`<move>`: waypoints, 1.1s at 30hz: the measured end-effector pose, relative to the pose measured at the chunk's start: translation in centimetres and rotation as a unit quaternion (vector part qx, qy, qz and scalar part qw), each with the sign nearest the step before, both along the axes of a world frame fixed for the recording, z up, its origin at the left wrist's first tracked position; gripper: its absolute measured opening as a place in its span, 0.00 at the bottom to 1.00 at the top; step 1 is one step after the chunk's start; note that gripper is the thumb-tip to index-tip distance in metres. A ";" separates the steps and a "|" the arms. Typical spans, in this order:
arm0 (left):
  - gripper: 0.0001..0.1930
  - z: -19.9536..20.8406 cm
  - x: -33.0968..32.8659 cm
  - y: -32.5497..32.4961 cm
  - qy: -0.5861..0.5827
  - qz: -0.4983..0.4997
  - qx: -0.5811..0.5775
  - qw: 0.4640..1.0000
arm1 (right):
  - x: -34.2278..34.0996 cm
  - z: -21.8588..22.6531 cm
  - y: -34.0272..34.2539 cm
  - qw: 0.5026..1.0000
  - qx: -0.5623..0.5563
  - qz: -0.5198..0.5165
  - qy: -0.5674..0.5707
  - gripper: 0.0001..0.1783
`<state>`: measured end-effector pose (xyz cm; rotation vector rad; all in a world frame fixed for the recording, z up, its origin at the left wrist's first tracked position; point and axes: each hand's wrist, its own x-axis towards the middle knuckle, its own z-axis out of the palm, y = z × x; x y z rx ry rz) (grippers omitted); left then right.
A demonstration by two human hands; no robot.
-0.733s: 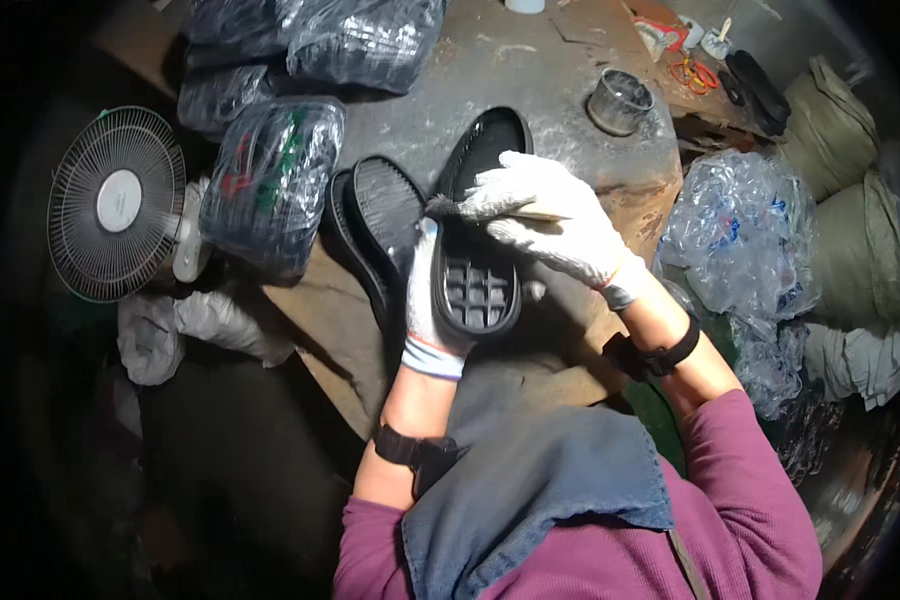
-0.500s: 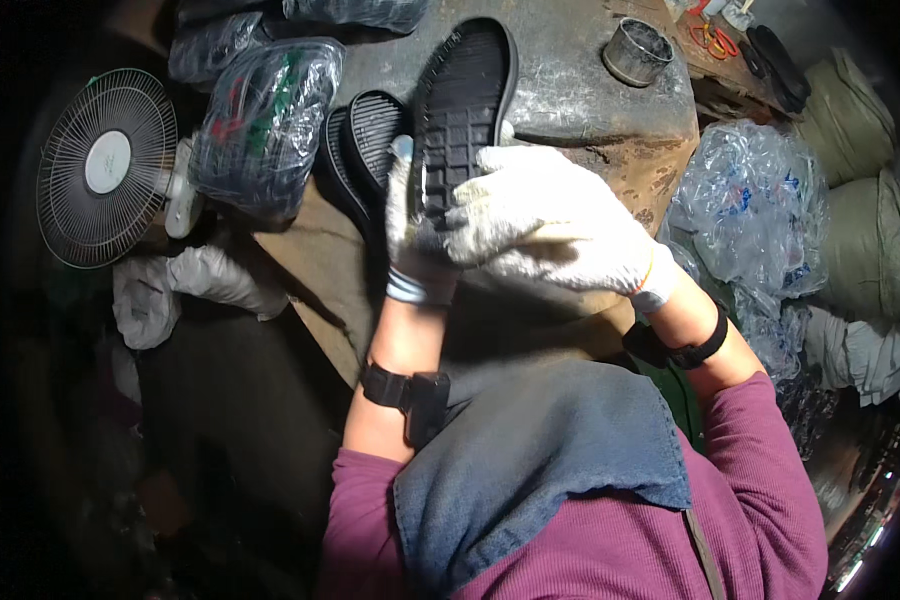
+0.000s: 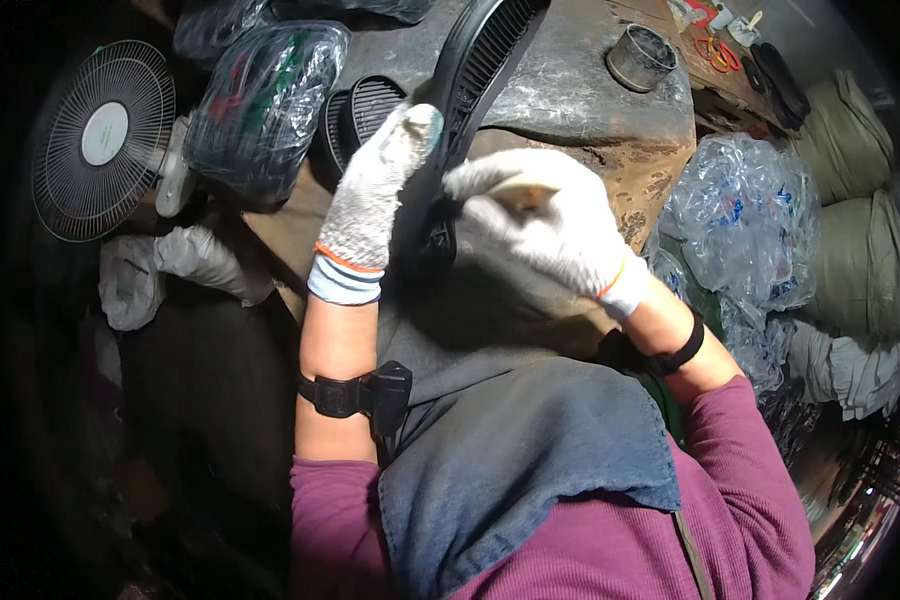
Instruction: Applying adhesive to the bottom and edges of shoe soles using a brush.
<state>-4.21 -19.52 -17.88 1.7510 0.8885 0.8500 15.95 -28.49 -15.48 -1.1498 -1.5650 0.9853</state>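
My left hand [image 3: 378, 195], in a white knitted glove, grips a black shoe sole [image 3: 482, 72] by its edge. The sole stands tilted on its side, its ridged face turned to the right. My right hand [image 3: 562, 222], also gloved, is curled close beside the sole's lower end. Between its thumb and fingers shows a pale tan piece [image 3: 526, 190], mostly hidden by the glove. Whether this hand touches the sole I cannot tell. Two more black soles [image 3: 370, 108] lie on the bench just left of my left hand.
A plastic-wrapped dark bundle [image 3: 268, 110] and a fan [image 3: 104, 135] stand at the left. On the worn bench [image 3: 560, 100] sits a round tin [image 3: 642, 58]. Red-handled scissors [image 3: 718, 54] lie far right, above clear plastic bags [image 3: 740, 215] and green sacks [image 3: 855, 255].
The sole has turned from showing its treaded face to standing on its side. My left hand has moved left around its edge, and my right hand has drawn slightly away from the tread.
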 end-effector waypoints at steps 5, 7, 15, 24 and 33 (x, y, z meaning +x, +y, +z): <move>0.18 -0.7 -0.6 -1.1 0.075 0.008 0.088 0.993 | 2.6 -0.2 2.8 0.995 0.033 -0.090 -0.037 0.11; 0.20 -1.5 -1.8 -1.7 0.102 0.009 0.052 0.993 | 3.9 -0.6 4.0 0.985 0.078 -0.132 -0.085 0.11; 0.33 -2.3 -10.8 -11.9 -0.429 0.047 -0.535 0.727 | 3.1 -2.6 6.4 0.992 0.060 -0.110 0.030 0.14; 0.41 -6.1 -24.4 -36.2 -0.460 0.631 -0.241 0.576 | 8.7 -0.9 9.4 0.960 0.208 -0.187 -0.010 0.13; 0.21 -14.3 -28.3 -57.7 -0.277 0.661 -0.173 0.675 | 27.7 -0.3 12.0 0.635 0.414 -0.304 -0.577 0.13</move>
